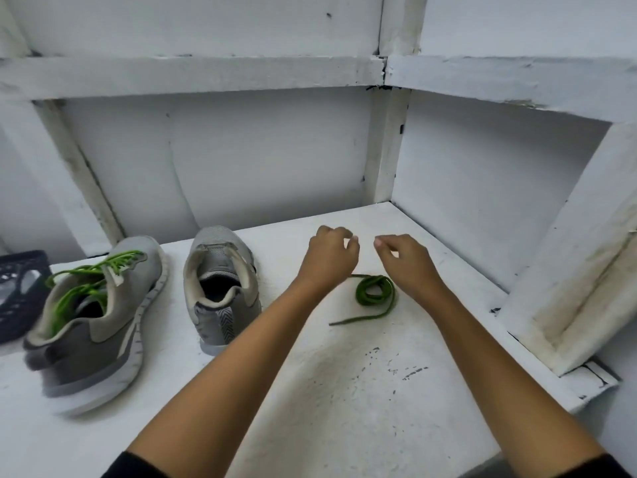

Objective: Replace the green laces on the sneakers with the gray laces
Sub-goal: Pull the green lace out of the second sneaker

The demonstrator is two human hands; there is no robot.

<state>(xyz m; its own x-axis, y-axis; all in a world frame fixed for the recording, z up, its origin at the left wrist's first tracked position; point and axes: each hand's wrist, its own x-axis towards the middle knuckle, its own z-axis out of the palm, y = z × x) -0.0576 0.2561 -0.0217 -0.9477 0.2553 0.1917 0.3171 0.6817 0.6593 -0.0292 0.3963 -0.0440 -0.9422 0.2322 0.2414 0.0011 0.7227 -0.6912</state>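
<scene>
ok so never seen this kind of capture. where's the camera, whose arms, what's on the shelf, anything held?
No robot here: one picture, from a wide-angle camera worn on a person's head, looking forward and down. The bare arms are that person's. The left hand and right hand hover over a white shelf, fingers loosely curled; neither visibly holds anything. Between them on the shelf lies a coiled green lace. To the left stand two gray sneakers: the left sneaker is laced green, the middle sneaker shows no lace. A dark basket sits at the left edge. No gray laces in view.
</scene>
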